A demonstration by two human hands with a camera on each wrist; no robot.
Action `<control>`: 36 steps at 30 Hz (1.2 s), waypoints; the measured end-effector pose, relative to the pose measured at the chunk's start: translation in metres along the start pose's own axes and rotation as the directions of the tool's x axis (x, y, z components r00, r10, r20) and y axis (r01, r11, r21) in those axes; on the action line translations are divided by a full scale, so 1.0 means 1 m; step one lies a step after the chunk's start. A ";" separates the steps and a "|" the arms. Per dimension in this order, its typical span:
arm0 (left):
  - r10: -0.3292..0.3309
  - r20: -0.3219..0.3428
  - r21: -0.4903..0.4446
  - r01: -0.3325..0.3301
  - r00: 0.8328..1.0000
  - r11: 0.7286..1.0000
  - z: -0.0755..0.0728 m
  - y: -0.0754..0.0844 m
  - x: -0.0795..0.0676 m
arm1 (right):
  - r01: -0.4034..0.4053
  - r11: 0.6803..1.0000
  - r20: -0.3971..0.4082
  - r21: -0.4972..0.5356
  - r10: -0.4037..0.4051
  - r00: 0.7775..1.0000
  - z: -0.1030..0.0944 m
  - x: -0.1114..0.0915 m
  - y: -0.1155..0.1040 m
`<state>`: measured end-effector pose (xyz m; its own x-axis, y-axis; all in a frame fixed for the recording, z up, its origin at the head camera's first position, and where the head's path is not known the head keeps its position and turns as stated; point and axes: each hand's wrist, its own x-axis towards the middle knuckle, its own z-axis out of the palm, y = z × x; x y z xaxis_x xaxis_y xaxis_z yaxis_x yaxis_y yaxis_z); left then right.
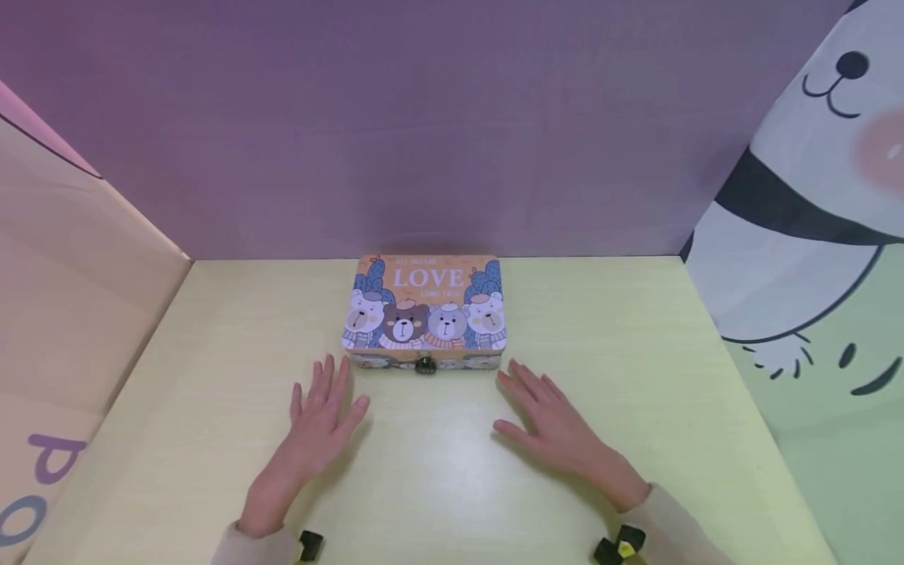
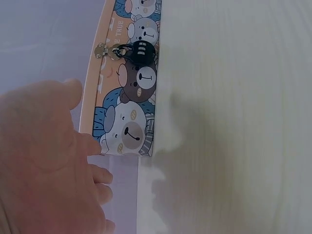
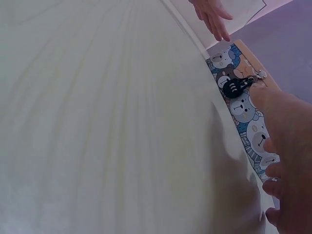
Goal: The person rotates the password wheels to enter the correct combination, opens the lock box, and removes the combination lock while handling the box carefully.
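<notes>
A tin box [image 1: 427, 310] printed with bears and the word LOVE stands at the back middle of the table, lid down. On its front a black combination padlock [image 1: 425, 366] hangs from a metal hasp [image 2: 108, 51]. My left hand [image 1: 318, 428] is at the box's front left corner, fingers straight and spread, holding nothing. Mirroring it, my right hand [image 1: 554, 428] has its straight fingertips near the front right corner and also holds nothing. The padlock's number dials [image 3: 235, 88] show in the right wrist view.
The pale wooden table [image 1: 438, 486] reaches back to a purple wall panel [image 1: 438, 133] just behind the box. A panel with letters [image 1: 56, 459] borders the left side, and one with a cartoon bear [image 1: 798, 188] borders the right. Black wrist mounts [image 1: 620, 545] show at the sleeves.
</notes>
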<state>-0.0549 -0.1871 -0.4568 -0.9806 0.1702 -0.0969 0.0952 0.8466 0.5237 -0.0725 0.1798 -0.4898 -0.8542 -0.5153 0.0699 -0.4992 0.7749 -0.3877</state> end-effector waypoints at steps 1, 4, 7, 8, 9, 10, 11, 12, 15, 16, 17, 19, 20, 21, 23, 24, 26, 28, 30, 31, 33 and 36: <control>0.001 -0.001 0.000 -0.001 1.000 1.000 0.001 0.000 0.000 | 0.004 1.000 0.000 -0.003 -0.004 1.000 0.001 0.000 0.000; 0.005 -0.002 0.002 -0.005 1.000 1.000 0.002 0.000 0.000 | 0.017 1.000 -0.003 -0.005 -0.017 1.000 0.001 0.000 -0.002; 0.014 -0.006 0.001 -0.014 1.000 1.000 0.004 0.000 0.000 | 0.034 0.999 -0.011 0.007 -0.034 0.999 0.001 0.000 -0.004; 0.018 -0.008 0.001 -0.018 1.000 1.000 0.004 0.000 0.000 | 0.040 0.999 -0.014 0.009 -0.040 0.999 0.000 0.000 -0.004; 0.022 -0.010 -0.002 -0.022 1.000 1.000 0.004 0.001 -0.001 | 0.047 0.999 -0.018 0.011 -0.047 0.999 0.000 0.000 -0.005; 0.025 -0.010 -0.002 -0.025 1.000 1.000 0.004 0.001 -0.001 | 0.053 0.999 -0.021 0.009 -0.053 0.998 0.001 0.000 -0.005; 0.028 -0.011 -0.002 -0.028 1.000 1.000 0.004 0.001 -0.001 | 0.058 0.998 -0.023 0.009 -0.058 0.998 0.001 0.000 -0.006; 0.030 -0.011 0.001 -0.030 0.999 1.000 0.004 0.001 -0.001 | 0.063 0.998 -0.025 0.007 -0.063 0.998 0.001 0.000 -0.006; 0.035 -0.008 0.003 -0.035 0.999 0.999 0.004 0.002 -0.001 | 0.077 0.997 -0.022 0.002 -0.077 0.997 0.002 0.001 -0.007; 0.037 -0.007 0.005 -0.037 0.999 0.999 0.004 0.002 -0.001 | 0.080 0.997 -0.020 0.005 -0.080 0.997 0.003 0.001 -0.007; 0.038 -0.007 0.006 -0.038 0.999 0.999 0.005 0.002 -0.001 | 0.085 0.996 -0.019 0.010 -0.084 0.996 0.003 0.001 -0.007; 0.044 -0.006 0.005 -0.044 0.999 0.999 0.005 0.002 -0.001 | 0.093 0.995 -0.017 0.023 -0.093 0.996 0.002 0.002 -0.008; 0.050 -0.008 0.004 -0.050 0.999 0.999 0.005 0.003 -0.001 | 0.099 0.995 -0.018 0.025 -0.099 0.995 0.002 0.002 -0.008; 0.054 -0.009 0.001 -0.054 0.998 0.999 0.005 0.003 -0.001 | 0.105 0.994 -0.018 0.028 -0.104 0.994 0.002 0.002 -0.008; 0.065 -0.012 -0.002 -0.065 0.998 0.998 0.005 0.004 -0.001 | 0.108 0.994 -0.016 0.033 -0.108 0.994 0.002 0.003 -0.009; 0.072 -0.013 -0.004 -0.072 0.997 0.997 0.004 0.004 -0.001 | 0.110 0.993 -0.014 0.034 -0.110 0.994 0.003 0.003 -0.009; 0.080 -0.015 -0.006 -0.080 0.997 0.997 0.004 0.005 0.000 | 0.109 0.993 -0.010 0.045 -0.108 0.994 0.004 0.004 -0.009; 0.086 -0.013 -0.004 -0.086 0.996 0.996 0.005 0.005 0.000 | 0.100 0.993 -0.001 0.065 -0.100 0.995 0.005 0.004 -0.009; 0.089 -0.008 -0.002 -0.089 0.996 0.996 0.005 0.005 0.001 | 0.092 0.991 0.004 0.094 -0.093 0.996 0.006 0.005 -0.009; 0.089 -0.007 -0.001 -0.089 0.996 0.996 0.005 0.005 0.001 | 0.087 0.990 0.005 0.113 -0.088 0.996 0.007 0.005 -0.009; 0.090 -0.004 -0.002 -0.090 0.996 0.996 0.005 0.005 0.001 | 0.079 0.987 0.008 0.141 -0.081 0.997 0.008 0.006 -0.009; 0.091 -0.002 -0.015 -0.091 0.996 0.996 0.005 0.006 0.001 | 0.060 0.980 0.016 0.189 -0.064 0.998 0.008 0.007 -0.011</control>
<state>-0.0549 -0.1792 -0.4579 -0.9681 0.2460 -0.0474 0.1817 0.8198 0.5431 -0.0720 0.1650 -0.4925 -0.8182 -0.5694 0.0797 -0.5127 0.6597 -0.5494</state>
